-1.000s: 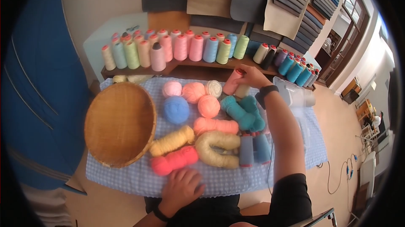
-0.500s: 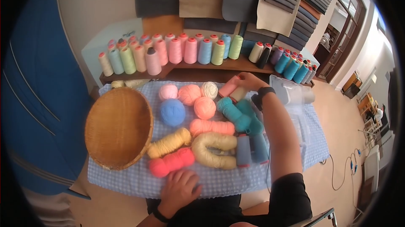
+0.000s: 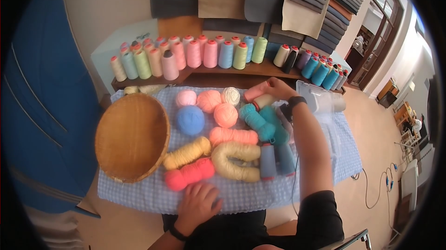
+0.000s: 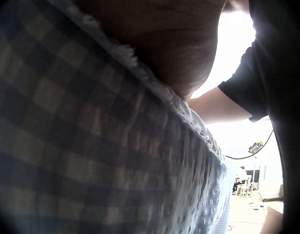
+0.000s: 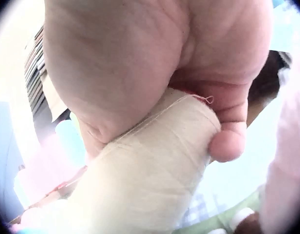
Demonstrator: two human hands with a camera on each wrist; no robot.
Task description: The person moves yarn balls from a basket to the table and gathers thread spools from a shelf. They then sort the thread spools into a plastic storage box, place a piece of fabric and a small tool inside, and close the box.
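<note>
My right hand (image 3: 280, 89) grips the upper end of a pink thread cone (image 3: 256, 91), which lies tilted at the back of the table. Just beneath that hand is a cream cone (image 3: 264, 101); in the right wrist view the cream cone (image 5: 150, 170) is close under the palm, its end partly covered. Teal skeins (image 3: 258, 123) lie in front. My left hand (image 3: 199, 203) rests, fingers relaxed, on the cloth's front edge by a red skein (image 3: 190, 174). In the left wrist view, part of the left hand (image 4: 164, 44) shows above the checked cloth (image 4: 106, 146).
A round basket (image 3: 132, 138) stands at the left. Yarn balls, skeins and blue cones (image 3: 267, 161) cover the middle. Clear plastic containers (image 3: 320, 103) are at the right. Behind the table, a shelf (image 3: 218, 70) carries many thread cones, with fabric samples hanging above.
The pink cone has tipped from fairly upright to nearly flat, its top moving slightly right with my right hand. My left hand has stayed at the front edge. The head view has shifted slightly.
</note>
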